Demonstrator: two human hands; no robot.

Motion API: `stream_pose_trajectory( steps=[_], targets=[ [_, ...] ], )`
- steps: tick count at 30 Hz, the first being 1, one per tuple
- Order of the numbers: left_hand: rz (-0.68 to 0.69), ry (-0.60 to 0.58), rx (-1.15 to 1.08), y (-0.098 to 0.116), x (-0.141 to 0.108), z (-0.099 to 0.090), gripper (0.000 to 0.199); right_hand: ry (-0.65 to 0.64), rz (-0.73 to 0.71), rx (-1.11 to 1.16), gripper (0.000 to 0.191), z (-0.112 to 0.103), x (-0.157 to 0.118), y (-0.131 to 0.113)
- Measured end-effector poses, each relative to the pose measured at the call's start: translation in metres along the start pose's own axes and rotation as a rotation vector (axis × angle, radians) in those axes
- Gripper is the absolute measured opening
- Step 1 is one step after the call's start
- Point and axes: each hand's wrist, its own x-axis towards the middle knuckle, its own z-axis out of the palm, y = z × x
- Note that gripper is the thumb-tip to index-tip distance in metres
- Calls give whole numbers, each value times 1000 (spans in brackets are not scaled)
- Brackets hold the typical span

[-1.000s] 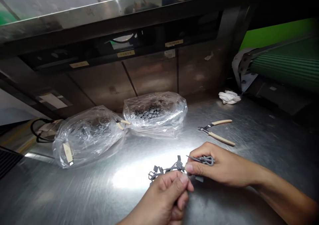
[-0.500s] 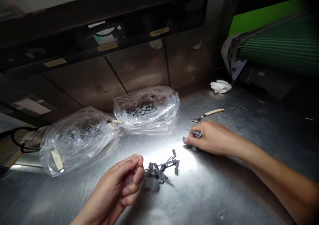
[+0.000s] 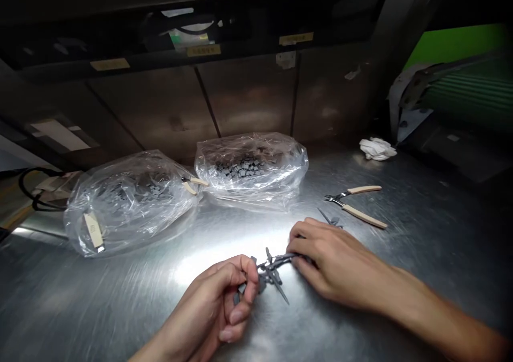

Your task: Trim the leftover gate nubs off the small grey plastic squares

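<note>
My left hand [image 3: 218,303] is closed, with small grey plastic pieces [image 3: 237,297] showing between its curled fingers. Beside its fingertips lies a tangle of thin grey plastic sprues [image 3: 276,276] with pointed ends and little tabs. My right hand [image 3: 328,255] reaches in from the right, its fingers closed round the far end of the same sprues; its palm hides part of them. Just past its knuckles, another grey sprue piece [image 3: 331,220] rests on the metal table [image 3: 132,303]. Side cutters with cream handles [image 3: 364,217] lie spread behind the right hand.
Two clear plastic bags [image 3: 256,186] of small grey pieces stand at the back left; a second pair of cream-handled cutters [image 3: 194,183] lies by them. A cream-handled knife [image 3: 93,231] is at the left bag [image 3: 132,207]. A crumpled white cloth [image 3: 377,148] sits near the green conveyor [image 3: 473,92].
My right hand has moved left and nearer, from beside the cutters to the sprue tangle, leaving a sprue piece behind it. My left hand has shifted towards the tangle. The view has turned slightly.
</note>
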Motion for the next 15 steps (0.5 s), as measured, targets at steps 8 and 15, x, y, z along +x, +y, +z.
stream_pose_trajectory(
  steps=[8,15],
  targets=[
    [-59,-22,110,2,-8,3,14,90,136,243,25,-16,-6,11],
    [-41,-167,233,-14,-4,10,38,255,141,464,11,-1,-8,-12]
  ],
)
